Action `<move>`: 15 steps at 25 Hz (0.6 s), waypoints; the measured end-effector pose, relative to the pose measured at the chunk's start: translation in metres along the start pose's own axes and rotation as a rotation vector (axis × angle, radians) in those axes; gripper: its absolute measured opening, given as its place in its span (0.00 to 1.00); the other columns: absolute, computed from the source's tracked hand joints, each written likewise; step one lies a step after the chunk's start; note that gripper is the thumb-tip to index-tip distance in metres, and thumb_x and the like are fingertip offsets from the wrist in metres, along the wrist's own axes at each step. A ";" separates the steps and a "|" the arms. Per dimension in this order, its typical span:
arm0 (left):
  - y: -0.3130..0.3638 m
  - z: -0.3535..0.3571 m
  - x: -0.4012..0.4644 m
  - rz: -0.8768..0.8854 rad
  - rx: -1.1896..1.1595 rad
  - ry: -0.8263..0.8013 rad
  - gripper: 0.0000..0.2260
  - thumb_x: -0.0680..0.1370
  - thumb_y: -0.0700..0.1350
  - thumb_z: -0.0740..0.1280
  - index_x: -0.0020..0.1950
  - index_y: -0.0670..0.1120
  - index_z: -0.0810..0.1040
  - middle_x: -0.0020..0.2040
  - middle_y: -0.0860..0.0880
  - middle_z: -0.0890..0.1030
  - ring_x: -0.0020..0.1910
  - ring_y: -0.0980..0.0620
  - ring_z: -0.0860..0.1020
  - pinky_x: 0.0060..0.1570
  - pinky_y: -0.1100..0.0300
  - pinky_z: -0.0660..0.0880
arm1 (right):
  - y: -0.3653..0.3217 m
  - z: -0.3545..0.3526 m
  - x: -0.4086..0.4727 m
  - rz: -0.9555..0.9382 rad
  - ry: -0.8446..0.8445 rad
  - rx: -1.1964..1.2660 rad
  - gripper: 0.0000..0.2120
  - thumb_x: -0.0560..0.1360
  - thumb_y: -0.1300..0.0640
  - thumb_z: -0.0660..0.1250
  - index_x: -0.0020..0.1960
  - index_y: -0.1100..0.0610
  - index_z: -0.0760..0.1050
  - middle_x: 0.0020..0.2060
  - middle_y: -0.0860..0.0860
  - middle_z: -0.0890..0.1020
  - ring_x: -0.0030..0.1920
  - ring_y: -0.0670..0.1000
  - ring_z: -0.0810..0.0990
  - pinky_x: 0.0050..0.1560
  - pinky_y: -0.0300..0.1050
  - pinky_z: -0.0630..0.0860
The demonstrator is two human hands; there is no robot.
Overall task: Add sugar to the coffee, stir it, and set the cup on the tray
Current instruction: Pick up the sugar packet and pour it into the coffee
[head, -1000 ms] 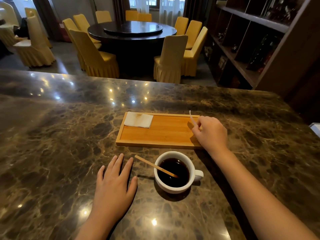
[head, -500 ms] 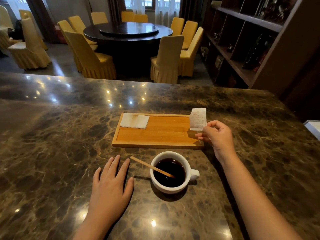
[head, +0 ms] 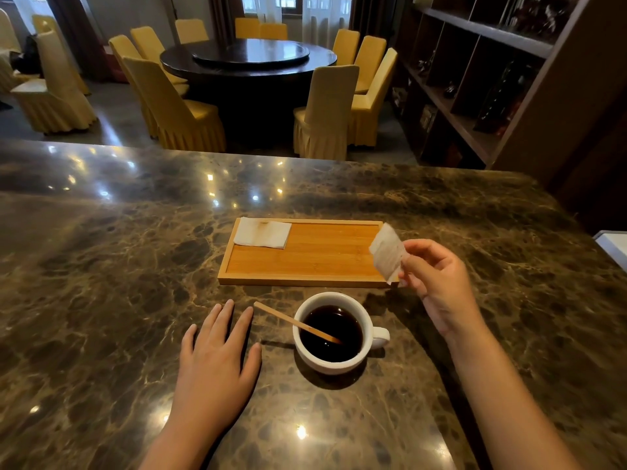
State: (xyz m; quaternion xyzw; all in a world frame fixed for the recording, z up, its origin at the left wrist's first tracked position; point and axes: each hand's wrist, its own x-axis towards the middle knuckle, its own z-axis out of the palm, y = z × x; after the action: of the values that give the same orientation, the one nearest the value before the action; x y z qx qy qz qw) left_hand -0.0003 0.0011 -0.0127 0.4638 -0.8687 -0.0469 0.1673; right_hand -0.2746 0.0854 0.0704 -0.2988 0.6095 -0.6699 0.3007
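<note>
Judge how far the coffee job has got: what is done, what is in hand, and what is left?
Done: nothing visibly finished, though the wooden stirrer already leans in the cup of coffee. In hand: the right hand pinches a sugar packet above the wooden tray; whether it is torn open is unclear. The left hand lies flat on the marble counter. Left: pouring, stirring, and moving the cup onto the tray.

No readable text anywhere. The sachet (head: 387,253) in my right hand (head: 441,283) is motion-blurred, any print on it illegible. Tray (head: 305,278), napkin (head: 263,233) and cup (head: 334,364) show no markings.
</note>
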 end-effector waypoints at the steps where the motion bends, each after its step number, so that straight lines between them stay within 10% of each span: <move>1: 0.000 0.000 0.000 0.002 -0.001 0.001 0.24 0.74 0.56 0.51 0.68 0.48 0.66 0.68 0.43 0.66 0.68 0.47 0.59 0.63 0.43 0.53 | -0.004 -0.001 -0.005 -0.090 -0.064 -0.128 0.08 0.73 0.67 0.66 0.47 0.56 0.80 0.41 0.51 0.83 0.37 0.45 0.81 0.35 0.35 0.78; 7: 0.000 0.000 -0.001 0.006 -0.006 0.001 0.25 0.74 0.56 0.51 0.69 0.49 0.65 0.69 0.42 0.65 0.69 0.47 0.58 0.63 0.43 0.52 | -0.026 0.004 -0.020 -0.678 -0.360 -0.762 0.11 0.71 0.64 0.68 0.52 0.56 0.81 0.44 0.45 0.82 0.46 0.41 0.78 0.46 0.32 0.75; 15: 0.000 -0.001 0.000 0.008 -0.008 0.008 0.25 0.74 0.57 0.50 0.68 0.48 0.65 0.69 0.42 0.66 0.69 0.46 0.58 0.63 0.43 0.52 | -0.022 0.010 -0.017 -0.819 -0.523 -0.960 0.13 0.73 0.56 0.62 0.53 0.56 0.80 0.46 0.52 0.82 0.43 0.52 0.81 0.37 0.54 0.80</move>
State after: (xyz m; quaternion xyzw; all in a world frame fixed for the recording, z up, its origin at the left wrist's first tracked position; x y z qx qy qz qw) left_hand 0.0003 0.0016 -0.0118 0.4597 -0.8698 -0.0481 0.1727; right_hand -0.2568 0.0935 0.0930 -0.7576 0.5844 -0.2908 -0.0054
